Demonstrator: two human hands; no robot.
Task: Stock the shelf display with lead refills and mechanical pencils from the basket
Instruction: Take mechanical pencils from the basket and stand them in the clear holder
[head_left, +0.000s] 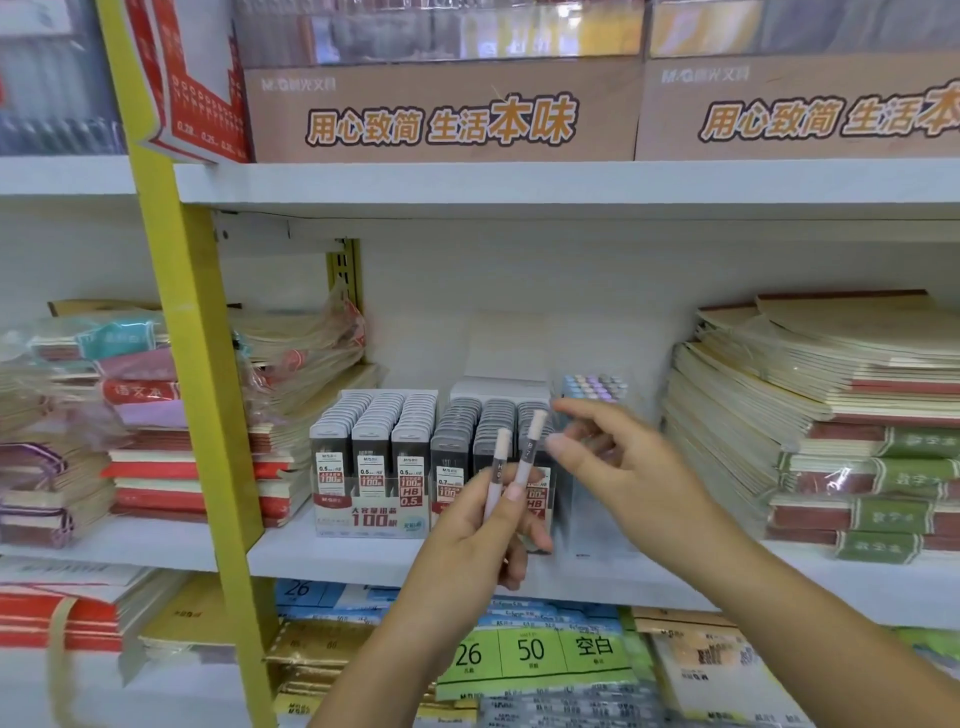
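Left hand was up in front of the shelf, fingers and thumb wrapped round the lower barrels of two pale mechanical pencils, caps pointing up. Right hand hovered just beside them, fingers loose and spread, holding nothing, one fingertip close to the taller pencil's cap. Behind them sat the lead refill displays, tightly packed, and a clear holder of pastel-capped pencils on the white shelf. Those two pencils looked light, stiff and smooth-sided, likely slippery as a pair. A pinch at mid-barrel, one at a time, seemed the safest hold. The basket wasn't in view.
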